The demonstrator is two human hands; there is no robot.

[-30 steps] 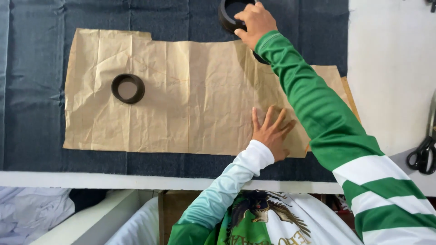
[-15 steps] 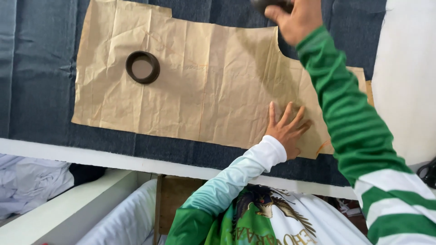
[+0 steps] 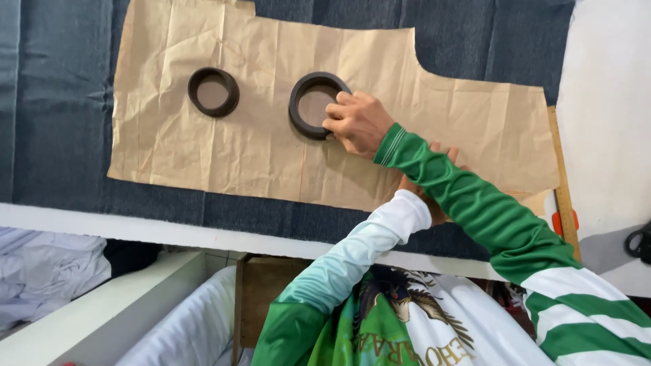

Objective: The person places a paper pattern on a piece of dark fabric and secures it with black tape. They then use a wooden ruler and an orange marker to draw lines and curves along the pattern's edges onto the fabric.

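A brown paper pattern lies flat on dark blue denim fabric. Two black rings rest on the paper. One ring sits alone toward the left. My right hand grips the right rim of the second ring, near the paper's middle. My right forearm, in a green sleeve, crosses over my left hand. That hand presses flat on the paper's lower right part, and only its fingertips and wrist show.
A wooden ruler lies along the paper's right edge, with an orange object beside it. Black scissors sit at the far right on the white tabletop. White cloth is piled below the table edge.
My right hand has brought the second black ring down from the far edge and set it on the paper. The view has shifted closer. My left hand stays pressed on the paper.
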